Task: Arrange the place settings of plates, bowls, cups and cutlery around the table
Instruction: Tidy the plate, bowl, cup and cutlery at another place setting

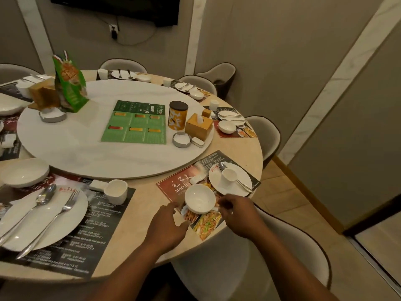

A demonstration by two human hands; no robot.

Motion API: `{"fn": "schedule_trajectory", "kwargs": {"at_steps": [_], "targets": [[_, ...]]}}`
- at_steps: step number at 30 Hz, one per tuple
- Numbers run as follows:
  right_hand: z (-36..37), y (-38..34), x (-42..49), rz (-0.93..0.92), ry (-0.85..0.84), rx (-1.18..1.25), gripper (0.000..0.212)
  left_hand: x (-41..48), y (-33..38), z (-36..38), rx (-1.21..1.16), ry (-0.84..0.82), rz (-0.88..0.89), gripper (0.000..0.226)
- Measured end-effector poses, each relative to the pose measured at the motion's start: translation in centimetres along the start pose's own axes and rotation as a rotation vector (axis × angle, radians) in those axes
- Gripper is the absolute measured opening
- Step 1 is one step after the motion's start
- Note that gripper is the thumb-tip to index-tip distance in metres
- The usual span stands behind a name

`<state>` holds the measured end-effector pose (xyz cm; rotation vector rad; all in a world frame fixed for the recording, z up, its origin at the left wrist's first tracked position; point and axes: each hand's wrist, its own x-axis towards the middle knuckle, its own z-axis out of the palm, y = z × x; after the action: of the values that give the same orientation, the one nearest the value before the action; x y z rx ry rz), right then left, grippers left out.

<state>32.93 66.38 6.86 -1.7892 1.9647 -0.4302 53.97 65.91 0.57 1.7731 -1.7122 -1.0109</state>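
Both forearms come in from the near edge, hands either side of one small bowl.

Left hand: back up, fingers fairly straight and spread, tips at the bowl's left wall and the edge of the placemat. Grip wide and relaxed, nothing clasped that I can see.

Right hand: knuckles up, fingers curled in at the bowl's right side. Blurred; cannot tell whether they pinch the rim or only sit beside it.

Bowl: white, glossy, round, deep-walled, upright. It sits on the placemat just outside the near-right rim of the turntable, close to the table edge.

Placemat: printed paper, red panel with white characters, food photos along the side away from the turntable, lying askew.

On the same mat, right of the bowl and also just outside the turntable's rim: a flat white plate. A small white cup stands on it, and a metal spoon lies across it.

Turntable: large white disc, smooth, faint marbling. On it, a green menu card at the centre. Toward its right rim stand a yellow canister with a dark lid and a wooden tissue box.

Table top is pale, stone-like and round.
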Motion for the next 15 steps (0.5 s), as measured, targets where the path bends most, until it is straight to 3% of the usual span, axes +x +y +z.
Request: {"fn": "schedule_trajectory", "kwargs": {"at_steps": [3, 15], "targets": [[-0.9, 0.0, 4.1, -0.078, -0.004, -0.094, 0.031, 3.1, 1.4, 0.6, -0.036, 0.02, 0.045, 0.061], [-1.0, 1.7, 20.2, -0.358, -0.122, -0.504, 0.04, 13.0, 3.3, 3.8, -0.009, 0.021, -0.15, 0.069]]}}
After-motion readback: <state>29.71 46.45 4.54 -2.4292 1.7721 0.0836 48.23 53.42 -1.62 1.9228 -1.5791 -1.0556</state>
